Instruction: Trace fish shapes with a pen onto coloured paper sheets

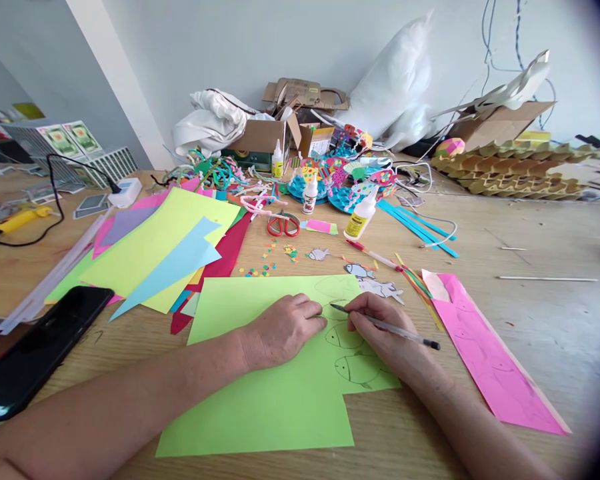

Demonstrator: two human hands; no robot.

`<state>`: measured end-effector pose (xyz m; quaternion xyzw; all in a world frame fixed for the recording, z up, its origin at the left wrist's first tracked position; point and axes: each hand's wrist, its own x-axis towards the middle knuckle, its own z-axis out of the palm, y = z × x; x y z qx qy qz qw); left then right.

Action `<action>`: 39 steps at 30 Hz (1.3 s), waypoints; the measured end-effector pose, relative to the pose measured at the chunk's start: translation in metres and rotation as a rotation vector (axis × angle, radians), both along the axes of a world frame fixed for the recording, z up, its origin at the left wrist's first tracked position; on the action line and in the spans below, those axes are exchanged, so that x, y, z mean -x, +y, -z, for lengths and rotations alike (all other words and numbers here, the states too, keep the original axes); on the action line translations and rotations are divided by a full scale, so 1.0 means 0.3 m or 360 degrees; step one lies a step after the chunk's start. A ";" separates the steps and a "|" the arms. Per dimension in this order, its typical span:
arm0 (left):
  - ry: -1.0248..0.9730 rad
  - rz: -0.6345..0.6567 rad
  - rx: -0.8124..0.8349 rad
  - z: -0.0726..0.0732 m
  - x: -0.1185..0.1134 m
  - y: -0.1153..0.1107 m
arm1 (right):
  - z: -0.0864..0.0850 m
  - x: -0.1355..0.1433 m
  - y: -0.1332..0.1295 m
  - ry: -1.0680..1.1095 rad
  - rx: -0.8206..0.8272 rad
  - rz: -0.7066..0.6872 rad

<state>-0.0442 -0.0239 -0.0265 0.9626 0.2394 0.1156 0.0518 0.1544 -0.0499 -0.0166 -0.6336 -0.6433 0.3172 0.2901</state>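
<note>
Near the middle, a sheet of lime-green paper (pixel 265 407) lies on the table with several fish outlines (pixel 353 369) drawn along its right side. My left hand (pixel 286 327) rests on this sheet, its fingers curled and pressed together; nothing shows in them. Pinched in my right hand (pixel 387 337) is a pen (pixel 397 328) with a clear barrel and dark end. Its tip meets the paper at a curved line just right of my left fingers. Past the sheet's upper right edge lie small paper fish cut-outs (pixel 360 270).
Coloured paper sheets (pixel 155 240) and a black phone (pixel 45 347) lie left. Red-handled scissors (pixel 283 225), glue bottles (pixel 361 217) and confetti (pixel 290 252) sit beyond. A pink strip (pixel 495 353) with drawn fish and a thin white stick (pixel 547 279) lie right. Egg trays (pixel 510 173) stand behind.
</note>
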 end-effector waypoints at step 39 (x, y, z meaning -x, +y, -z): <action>-0.0050 0.0025 -0.0067 -0.003 0.001 -0.002 | -0.041 -0.015 -0.023 0.0258 -0.0005 0.0095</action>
